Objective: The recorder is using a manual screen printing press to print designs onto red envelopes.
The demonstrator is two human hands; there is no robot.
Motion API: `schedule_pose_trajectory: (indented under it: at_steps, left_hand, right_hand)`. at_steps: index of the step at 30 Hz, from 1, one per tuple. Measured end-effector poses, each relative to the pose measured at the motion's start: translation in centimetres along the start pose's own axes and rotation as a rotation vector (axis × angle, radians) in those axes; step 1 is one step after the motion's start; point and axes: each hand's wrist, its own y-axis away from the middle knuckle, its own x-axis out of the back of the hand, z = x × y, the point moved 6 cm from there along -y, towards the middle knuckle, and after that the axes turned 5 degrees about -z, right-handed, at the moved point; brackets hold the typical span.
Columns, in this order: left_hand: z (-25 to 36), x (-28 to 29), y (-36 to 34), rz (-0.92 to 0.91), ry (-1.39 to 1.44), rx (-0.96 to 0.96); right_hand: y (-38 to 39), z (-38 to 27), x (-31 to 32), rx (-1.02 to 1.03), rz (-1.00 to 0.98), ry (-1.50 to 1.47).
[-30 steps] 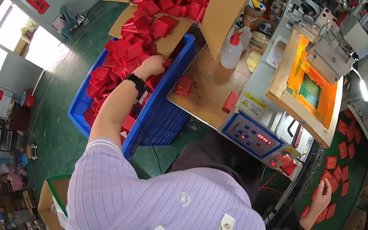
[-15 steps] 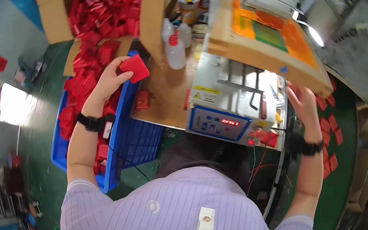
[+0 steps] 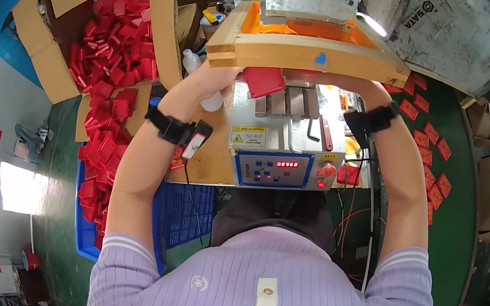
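Note:
My left hand is at the left end of the wooden screen-printing frame, closed on a flat red square piece above the metal fixture of the machine. My right hand reaches in under the frame from the right; its fingers are hidden behind the frame's near bar. A sliver of red shows below that bar between the hands, too little to name. The raised frame has orange film in it and a blue mark on its front. Below stands the printing machine with a lit red display and red buttons.
At left, a cardboard box full of red pieces spills toward a blue crate, also heaped with them. A white plastic bottle stands behind my left forearm. Printed red pieces lie on the green floor at right. Cables hang below the machine.
My left hand has carried the red piece from above the crate rightward to the machine. My right hand has moved in beneath the frame. The view has shifted, and the display reads differently.

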Motion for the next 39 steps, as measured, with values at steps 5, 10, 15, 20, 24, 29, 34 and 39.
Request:
schedule_pose_trajectory:
  at_steps: [5, 10, 15, 20, 24, 29, 34, 39]
  left_hand:
    - [-1.0, -1.7, -5.4, 0.032, -0.349, -0.354]
    - [3.4, -6.6, -5.7, -0.162, -0.923, -0.365]
    - [1.9, -8.3, -6.6, -0.387, -0.999, -0.326]
    - [0.1, -11.8, -1.2, -0.343, -1.231, -0.803]
    - [2.1, -12.4, 9.6, -0.7, -0.385, -0.801]
    - [-1.3, -5.1, 13.9, -0.5, -0.469, -0.384]
    - [-8.3, 6.2, 14.3, 0.231, -0.521, -0.079]
    - [-20.3, 20.4, 13.1, 0.57, -1.079, 0.172]
  right_hand:
    - [6.4, -0.4, 3.3, -0.094, 0.13, 0.265]
    - [13.8, 0.1, 5.4, -0.267, 0.349, 0.047]
    - [18.3, 1.3, 5.7, -0.234, 0.398, -0.191]
    - [24.1, 3.2, 4.6, -0.319, 0.481, -0.13]
    - [31.5, 4.5, 2.9, -0.503, 0.619, -0.035]
    - [48.8, 8.3, 2.1, -0.914, 0.762, 0.415]
    - [56.6, 7.3, 1.1, -1.287, 0.667, 0.824]
    - [55.2, 9.4, 3.3, -1.366, 0.661, 0.973]
